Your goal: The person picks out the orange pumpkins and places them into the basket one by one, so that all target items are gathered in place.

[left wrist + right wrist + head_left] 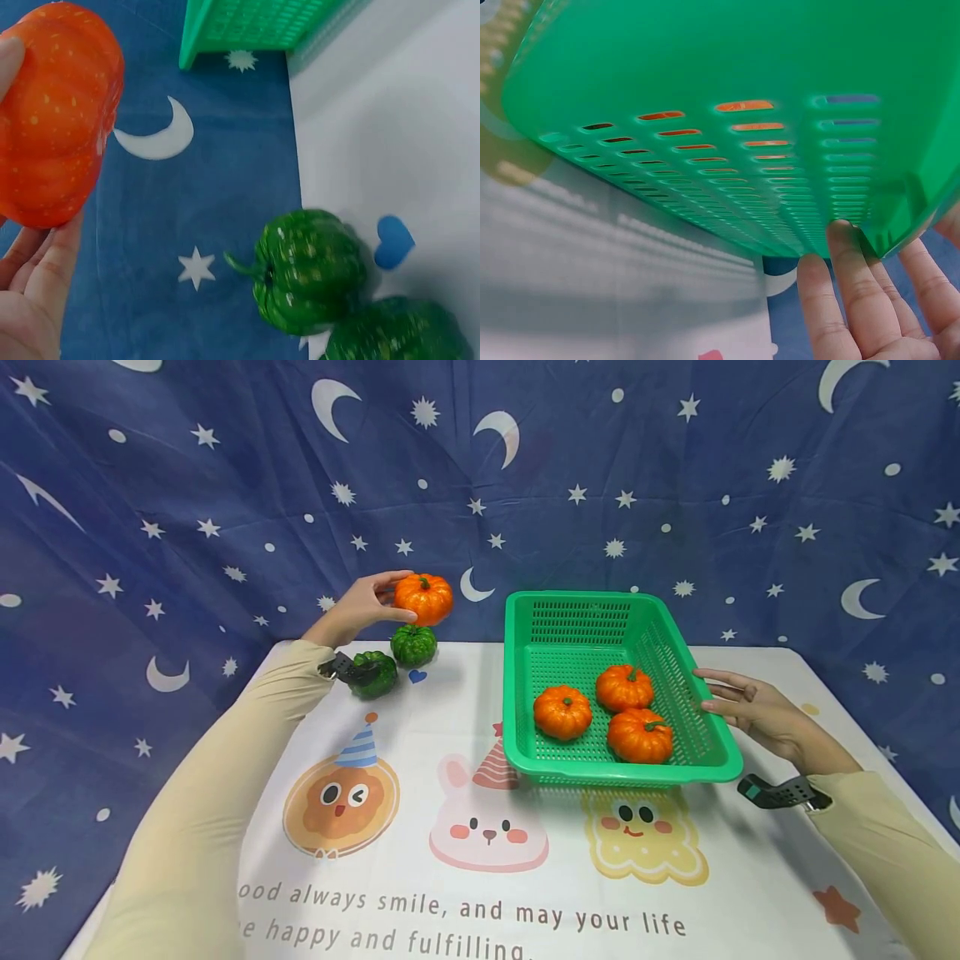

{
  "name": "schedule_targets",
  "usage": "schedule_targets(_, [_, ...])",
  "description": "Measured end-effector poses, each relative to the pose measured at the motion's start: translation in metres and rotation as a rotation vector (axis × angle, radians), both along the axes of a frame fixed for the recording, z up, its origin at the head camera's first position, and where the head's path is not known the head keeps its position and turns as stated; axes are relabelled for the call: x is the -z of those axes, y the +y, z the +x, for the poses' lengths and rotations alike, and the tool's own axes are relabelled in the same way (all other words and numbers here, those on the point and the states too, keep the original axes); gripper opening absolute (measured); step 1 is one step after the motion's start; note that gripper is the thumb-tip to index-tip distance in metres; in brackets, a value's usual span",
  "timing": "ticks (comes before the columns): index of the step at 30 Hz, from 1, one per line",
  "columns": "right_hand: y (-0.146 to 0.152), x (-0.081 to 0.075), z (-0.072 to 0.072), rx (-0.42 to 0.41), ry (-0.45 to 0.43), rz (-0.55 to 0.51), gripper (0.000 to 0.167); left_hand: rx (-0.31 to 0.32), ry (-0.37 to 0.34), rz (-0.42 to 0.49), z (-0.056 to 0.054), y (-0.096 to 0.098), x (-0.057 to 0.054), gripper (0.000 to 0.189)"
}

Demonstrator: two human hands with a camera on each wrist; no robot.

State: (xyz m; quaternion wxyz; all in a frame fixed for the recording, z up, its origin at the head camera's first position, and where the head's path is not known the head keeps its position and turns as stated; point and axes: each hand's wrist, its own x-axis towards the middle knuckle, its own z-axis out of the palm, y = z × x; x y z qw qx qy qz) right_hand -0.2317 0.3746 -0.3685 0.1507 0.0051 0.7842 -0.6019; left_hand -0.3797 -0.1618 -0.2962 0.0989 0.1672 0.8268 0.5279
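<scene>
My left hand (pixel 360 608) holds an orange pumpkin (pixel 424 599) between thumb and fingers, raised above the back left of the table. In the left wrist view the pumpkin (pixel 60 120) fills the upper left corner. Two green pumpkins, one (pixel 413 646) behind the other (pixel 375 675), sit below that hand on the table. At the right, my right hand (pixel 765 714) holds the side rim of a green plastic basket (pixel 622 772). Its fingers (pixel 862 292) lie against the outer slotted wall in the right wrist view. Three orange pumpkins, one of them at the left (pixel 562 712), lie inside the basket.
The table wears a white cloth (pixel 360 877) printed with cartoon faces and lettering. Behind it hangs a dark blue curtain (pixel 540 527) with moons and stars. The basket takes up much of the table's right half.
</scene>
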Motion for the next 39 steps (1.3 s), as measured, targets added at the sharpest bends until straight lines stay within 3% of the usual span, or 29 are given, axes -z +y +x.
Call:
schedule_targets(16, [0.002, -0.003, -0.001, -0.006, 0.001, 0.004, 0.059, 0.097, 0.009, 0.092, -0.002, 0.055, -0.008, 0.071])
schedule_targets(27, [0.003, -0.01, -0.004, -0.051, -0.033, 0.104, 0.072, 0.134, -0.005, 0.134, -0.003, 0.082, -0.002, 0.069])
schedule_targets(39, [0.002, -0.008, -0.004, -0.04, -0.051, 0.042, 0.075, 0.204, -0.009, 0.141, -0.005, 0.115, 0.004, 0.07])
